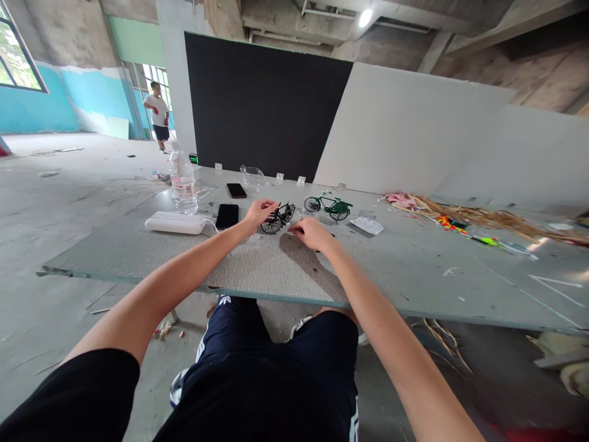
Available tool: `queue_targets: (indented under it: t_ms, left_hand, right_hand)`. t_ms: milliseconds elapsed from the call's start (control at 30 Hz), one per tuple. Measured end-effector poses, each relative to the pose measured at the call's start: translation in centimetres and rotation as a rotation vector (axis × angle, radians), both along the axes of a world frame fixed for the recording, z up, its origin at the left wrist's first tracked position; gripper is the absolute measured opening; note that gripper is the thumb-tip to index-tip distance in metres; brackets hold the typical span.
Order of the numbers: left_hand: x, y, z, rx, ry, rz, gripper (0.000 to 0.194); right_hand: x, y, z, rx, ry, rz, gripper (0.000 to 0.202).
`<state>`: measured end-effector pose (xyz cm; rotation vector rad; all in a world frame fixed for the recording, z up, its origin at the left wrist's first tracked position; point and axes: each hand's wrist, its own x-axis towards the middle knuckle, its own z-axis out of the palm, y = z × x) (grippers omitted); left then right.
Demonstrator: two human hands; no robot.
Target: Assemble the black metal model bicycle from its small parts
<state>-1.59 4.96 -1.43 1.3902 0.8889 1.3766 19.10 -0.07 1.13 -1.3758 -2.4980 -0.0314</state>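
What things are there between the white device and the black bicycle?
In the head view, a white cord, a black phone and then the left hand.

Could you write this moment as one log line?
left hand: at small black model bicycle; right hand: beside it, contact unclear; beyond, rightward: small green model bicycle, upright; surface: grey tabletop

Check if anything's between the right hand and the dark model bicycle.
Nothing visible: the right hand is close beside the dark model bicycle, contact unclear. The green model bicycle stands farther back, off that line.
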Motion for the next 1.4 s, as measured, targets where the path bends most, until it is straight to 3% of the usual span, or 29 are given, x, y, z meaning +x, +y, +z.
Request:
queue_targets:
  t_ms: [133, 367, 733, 1400]
  left_hand:
    - [0.2, -0.1, -0.1, -0.003, -0.025, -0.081, 0.033]
    - [0.8, -0.8, -0.1, 0.010, 0.012, -0.108, 0.037]
    - [1.1, -0.8, -0.4, 0.021, -0.004, -0.147, 0.047]
    - [1.2, -1.3, -0.1, -0.032, -0.068, -0.188, 0.039]
  right_hand:
    - [0.6, 0.1, 0.4, 0.109, 0.171, 0.007, 0.027]
    - [0.4, -0.2, 0.8, 0.235, 0.359, -0.027, 0.029]
    - [-0.6, -0.5, 0.9, 0.241, 0.386, -0.009, 0.027]
    - [-1.2, -0.4, 0.7, 0.252, 0.424, -0.034, 0.025]
